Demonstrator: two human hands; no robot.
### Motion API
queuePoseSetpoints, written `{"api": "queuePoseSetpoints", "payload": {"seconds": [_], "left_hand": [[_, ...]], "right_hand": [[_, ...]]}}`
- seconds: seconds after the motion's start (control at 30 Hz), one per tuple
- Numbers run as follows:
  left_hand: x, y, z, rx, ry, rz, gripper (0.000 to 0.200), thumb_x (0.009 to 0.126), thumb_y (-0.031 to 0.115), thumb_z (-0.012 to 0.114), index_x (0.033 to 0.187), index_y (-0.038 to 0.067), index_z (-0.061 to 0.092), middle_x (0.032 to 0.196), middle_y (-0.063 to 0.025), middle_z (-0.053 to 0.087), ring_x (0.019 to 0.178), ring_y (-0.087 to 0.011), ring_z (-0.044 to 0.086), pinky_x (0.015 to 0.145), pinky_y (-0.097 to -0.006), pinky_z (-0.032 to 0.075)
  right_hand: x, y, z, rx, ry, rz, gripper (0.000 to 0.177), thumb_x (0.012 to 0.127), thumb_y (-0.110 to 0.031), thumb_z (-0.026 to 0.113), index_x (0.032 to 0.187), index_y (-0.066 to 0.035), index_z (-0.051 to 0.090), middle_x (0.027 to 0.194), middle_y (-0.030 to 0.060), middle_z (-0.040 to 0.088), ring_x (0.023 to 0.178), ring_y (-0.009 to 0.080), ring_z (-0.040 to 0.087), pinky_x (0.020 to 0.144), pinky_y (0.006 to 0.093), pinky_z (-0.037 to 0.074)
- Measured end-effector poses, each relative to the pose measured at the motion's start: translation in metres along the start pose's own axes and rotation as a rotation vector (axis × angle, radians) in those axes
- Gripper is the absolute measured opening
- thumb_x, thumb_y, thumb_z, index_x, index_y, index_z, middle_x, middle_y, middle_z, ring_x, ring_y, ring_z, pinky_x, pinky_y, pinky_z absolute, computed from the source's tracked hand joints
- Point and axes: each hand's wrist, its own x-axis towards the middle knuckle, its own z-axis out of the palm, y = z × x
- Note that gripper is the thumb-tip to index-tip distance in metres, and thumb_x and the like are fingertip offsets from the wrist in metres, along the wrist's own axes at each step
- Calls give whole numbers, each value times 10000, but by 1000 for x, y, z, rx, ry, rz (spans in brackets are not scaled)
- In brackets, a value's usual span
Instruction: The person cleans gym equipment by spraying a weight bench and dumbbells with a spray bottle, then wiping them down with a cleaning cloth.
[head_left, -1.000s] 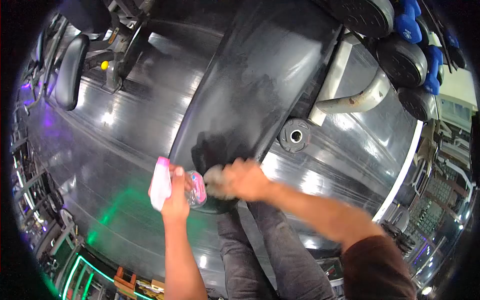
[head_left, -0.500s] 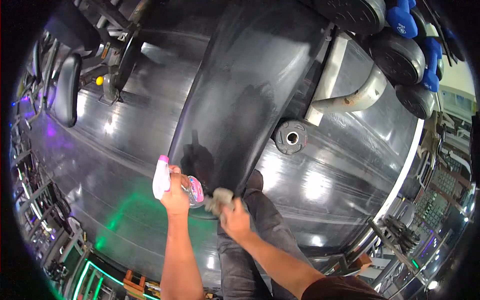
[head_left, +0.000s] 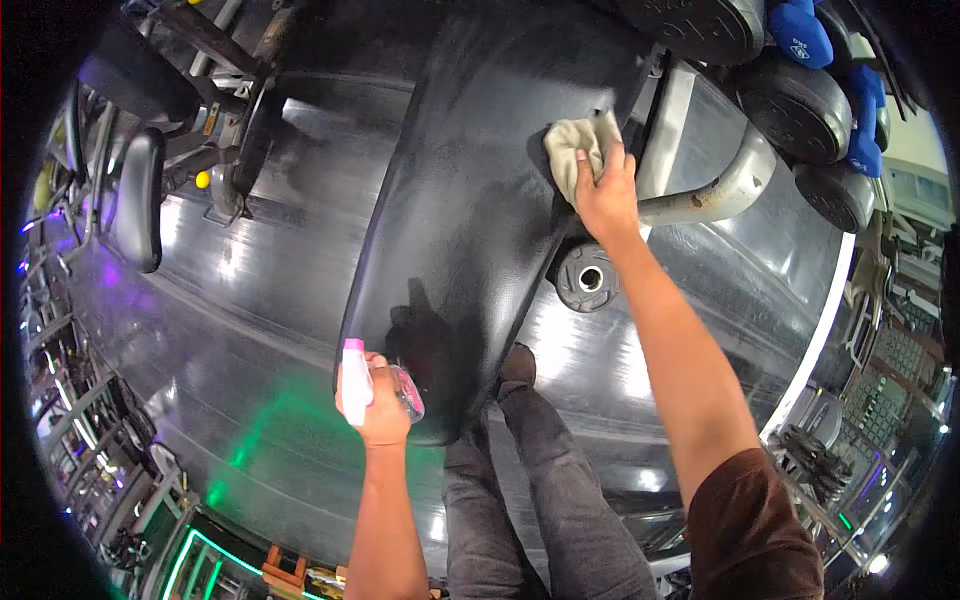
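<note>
A long black padded bench (head_left: pixel 450 210) runs away from me. Near its close end, my left hand (head_left: pixel 384 405) is wrapped round a spray bottle (head_left: pixel 355 385) with a white and pink trigger head; part of the clear, pink-labelled body shows beyond the fingers. Farther up, at the bench's right edge, my right hand (head_left: pixel 606 195) presses a crumpled beige cloth (head_left: pixel 572 150) against the pad. Its fingers are closed over the cloth.
On the right are a bent silver metal tube (head_left: pixel 715 200), a round black weight plate (head_left: pixel 588 278), large black dumbbells (head_left: pixel 795 110) and blue dumbbells (head_left: pixel 800 38). Another machine's black pad (head_left: pixel 138 200) stands at left. My legs (head_left: pixel 560 480) are below the bench.
My right hand has swept the cloth from the bench's near end up to its right edge farther away. The left hand with the spray bottle has shifted slightly right and down.
</note>
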Motion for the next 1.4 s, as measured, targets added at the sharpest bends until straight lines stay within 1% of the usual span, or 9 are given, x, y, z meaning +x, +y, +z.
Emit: {"api": "queuePoseSetpoints", "payload": {"seconds": [0.13,0.3,0.5,0.67,0.8,0.9,0.97,1.03,1.4], "left_hand": [[-1,12,6,189,-22,21,89,924,62,638,908,-14,594,661,-50,603,556,-127,585,509,-283,450],[4,11,7,40,-2,-76,82,925,54,639,922,-11,589,666,-35,581,544,-119,556,507,-281,446],[3,13,11,-3,-56,-77,68,944,41,620,954,-7,573,674,-13,533,554,-103,490,540,-284,435],[5,14,6,14,-84,-49,72,955,57,584,973,-2,548,634,-25,520,548,-121,490,568,-299,439],[5,4,0,-9,-113,-56,76,957,72,562,981,7,532,603,-40,506,539,-141,496,577,-309,443],[8,1,-2,14,-129,-52,92,954,82,570,991,6,531,603,-39,507,532,-147,497,575,-315,444],[11,-4,-6,-12,-153,-60,102,957,89,569,1001,6,528,604,-40,507,536,-146,499,573,-317,444],[15,-5,-8,-16,-180,-66,107,960,92,567,1008,7,525,606,-39,504,541,-144,501,571,-315,445],[18,8,-1,-31,-257,-101,105,963,77,604,1008,36,519,722,-26,507,545,-126,505,517,-310,462]], "right_hand": [[-65,-23,37,170,77,360,700,1051,-399,420,1420,179,276,1336,459,448,1251,545,476,1052,503,411],[-234,-59,32,62,-419,660,692,1026,-396,389,1427,161,297,1051,407,628,977,532,640,880,546,524],[-361,-102,17,181,-815,915,772,992,-471,403,1502,81,227,1293,374,552,1190,499,563,1029,542,443],[-334,-54,-10,203,-1074,642,730,995,-477,446,1453,76,315,1184,359,616,1103,498,614,978,547,483],[-239,-28,-42,299,-416,607,660,1009,-501,460,1351,61,407,970,395,646,994,550,625,903,583,496],[-166,-28,-39,335,-168,559,713,1009,-561,412,1441,0,325,1144,378,622,1060,538,609,932,573,478],[-165,-40,-13,101,-464,631,744,1006,-584,378,1488,-25,288,1231,355,585,1118,510,602,973,564,471],[-209,-67,13,170,-484,844,788,997,-612,368,1523,-35,260,1233,323,584,1122,484,615,971,549,488],[-482,-101,36,-32,-1356,636,735,1000,-548,403,1497,-14,309,1312,272,591,1074,451,662,888,542,541]]}}
